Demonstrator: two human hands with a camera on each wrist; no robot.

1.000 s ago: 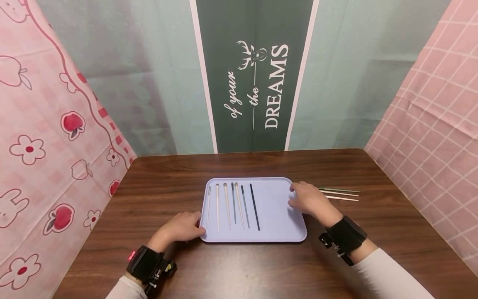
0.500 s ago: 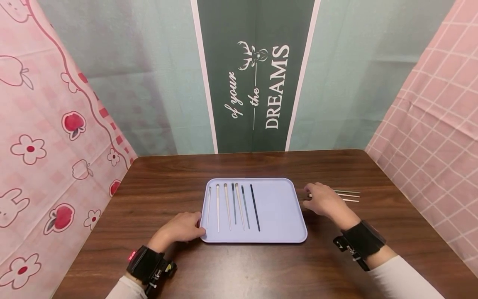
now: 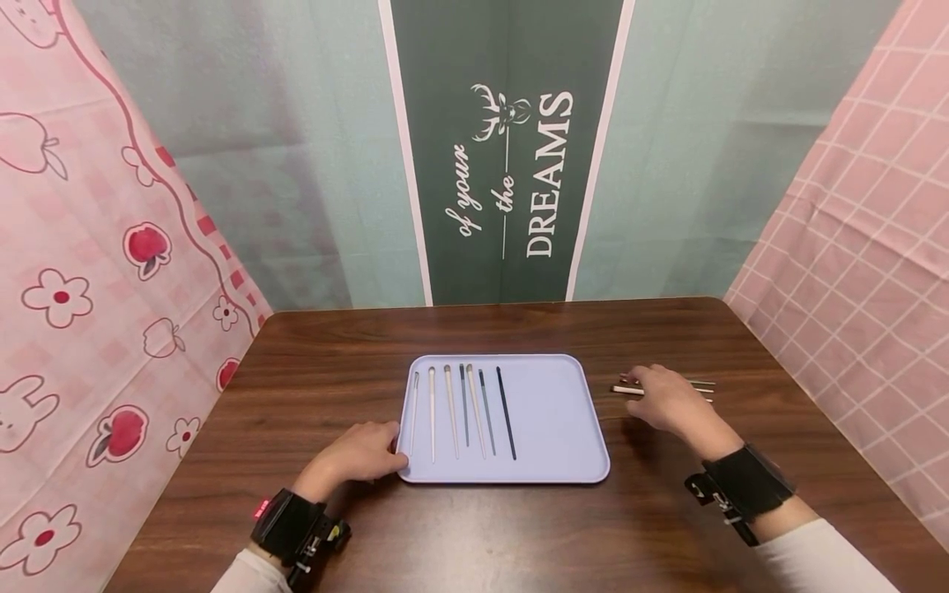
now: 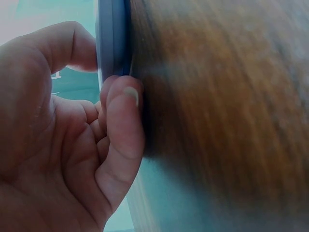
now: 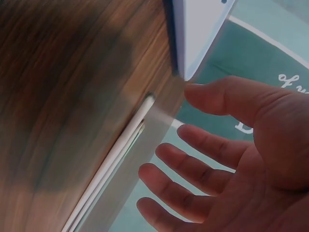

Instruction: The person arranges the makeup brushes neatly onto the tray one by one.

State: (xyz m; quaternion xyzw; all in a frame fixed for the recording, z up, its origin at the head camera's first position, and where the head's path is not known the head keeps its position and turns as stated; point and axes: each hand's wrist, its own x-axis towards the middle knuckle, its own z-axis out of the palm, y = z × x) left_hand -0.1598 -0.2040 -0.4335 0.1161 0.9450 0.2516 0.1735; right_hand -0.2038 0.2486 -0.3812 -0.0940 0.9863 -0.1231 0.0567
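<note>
My left hand [image 3: 362, 451] grips the lower left corner of a lilac tray [image 3: 559, 428], thumb on the rim and fingers at its outer side and underside. Several thin makeup brushes stand out on the tray's left half, side by side; a black brush [image 3: 507, 416] is the rightmost. My right hand [image 3: 670, 403] hovers over a few more brushes on the table, partly hiding them. One of those has a pale handle [image 5: 108, 157] in the right wrist view. There, the right fingers are spread and loosely bent, apart from the brushes, with nothing between them and the thumb.
The dark wooden table [image 3: 489, 535] carries the tray near its middle. A green curtain with lettering [image 3: 504, 165] hangs behind the table's far edge. Pink patterned cloth [image 3: 59, 346] borders the left side, and pink checked cloth [image 3: 853, 288] the right.
My right hand has moved right, from the tray's upper right corner to above the loose brushes, uncovering their tips. The left hand and the tray have stayed in place.
</note>
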